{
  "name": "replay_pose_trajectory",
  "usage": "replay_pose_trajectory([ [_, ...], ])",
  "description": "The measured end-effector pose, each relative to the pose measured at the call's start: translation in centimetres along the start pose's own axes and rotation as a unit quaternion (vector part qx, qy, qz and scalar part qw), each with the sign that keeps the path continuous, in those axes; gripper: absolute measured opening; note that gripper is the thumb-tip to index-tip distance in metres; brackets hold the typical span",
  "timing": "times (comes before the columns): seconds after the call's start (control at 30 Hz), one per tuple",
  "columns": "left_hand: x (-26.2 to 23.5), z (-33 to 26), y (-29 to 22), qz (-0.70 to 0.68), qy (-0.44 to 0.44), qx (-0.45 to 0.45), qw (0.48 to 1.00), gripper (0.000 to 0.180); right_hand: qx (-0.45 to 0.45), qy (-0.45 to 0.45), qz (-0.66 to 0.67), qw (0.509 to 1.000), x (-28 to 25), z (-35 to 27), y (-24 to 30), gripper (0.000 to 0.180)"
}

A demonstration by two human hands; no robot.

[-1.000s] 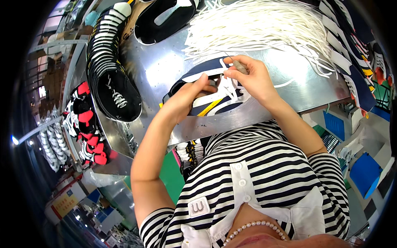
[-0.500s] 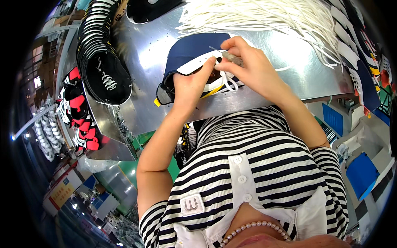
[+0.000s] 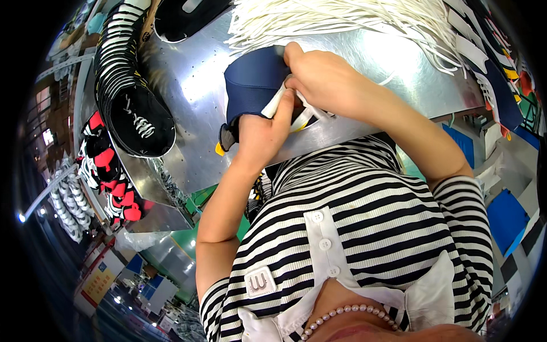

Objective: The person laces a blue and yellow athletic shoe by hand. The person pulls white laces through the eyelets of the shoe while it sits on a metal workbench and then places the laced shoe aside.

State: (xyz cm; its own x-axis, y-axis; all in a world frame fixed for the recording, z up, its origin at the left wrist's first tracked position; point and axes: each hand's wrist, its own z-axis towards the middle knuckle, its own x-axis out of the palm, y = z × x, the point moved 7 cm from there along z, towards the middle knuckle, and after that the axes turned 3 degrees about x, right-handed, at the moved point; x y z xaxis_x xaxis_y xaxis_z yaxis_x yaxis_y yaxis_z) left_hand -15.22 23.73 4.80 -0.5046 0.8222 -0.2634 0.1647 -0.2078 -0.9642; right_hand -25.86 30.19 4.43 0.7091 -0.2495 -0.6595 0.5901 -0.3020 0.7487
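A navy blue shoe upper [image 3: 253,77] with a white eyelet strip [image 3: 277,102] is held over the front of the metal table. My left hand [image 3: 263,134] is closed on it, fingers inside the upper and thumb on the white strip. Closed at the strip's far end is my right hand [image 3: 325,80], its knuckles hiding most of what it grips. A bit of a small grey-handled tool [image 3: 279,50] shows by its fingers. A white shoelace [image 3: 313,109] hangs in a loop below the right hand, beside the upper's opening.
White laces [image 3: 336,20] lie heaped at the back of the metal table [image 3: 196,162]. Nested black shoe uppers [image 3: 142,122] curve along the left, above red, white and black uppers [image 3: 111,171]. More navy and white uppers [image 3: 493,85] stand at the right edge.
My right hand has turned over and moved left, covering the eyelet strip and the tool that showed clearly before. The upper's strip is now folded closer to my left thumb.
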Motion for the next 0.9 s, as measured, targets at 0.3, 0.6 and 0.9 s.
replay_pose_trajectory([
  [0.3, -2.3, 1.0, 3.0, -0.091, 0.105, -0.191, 0.972, 0.010, 0.026, -0.100, 0.187, 0.977, -3.6, 0.1, -1.9, 0.020],
  [0.6, -1.5, 2.2, 2.4, -0.102, 0.031, -0.189, 0.976, 0.024, -0.003, -0.203, 0.023, 0.979, 0.5, 0.7, -2.6, 0.024],
  [0.9, -14.1, -3.4, -10.0, -0.699, 0.003, 0.042, 0.714, 0.028, 0.069, -0.232, -0.048, 0.969, 0.0, 0.9, -3.0, 0.026],
])
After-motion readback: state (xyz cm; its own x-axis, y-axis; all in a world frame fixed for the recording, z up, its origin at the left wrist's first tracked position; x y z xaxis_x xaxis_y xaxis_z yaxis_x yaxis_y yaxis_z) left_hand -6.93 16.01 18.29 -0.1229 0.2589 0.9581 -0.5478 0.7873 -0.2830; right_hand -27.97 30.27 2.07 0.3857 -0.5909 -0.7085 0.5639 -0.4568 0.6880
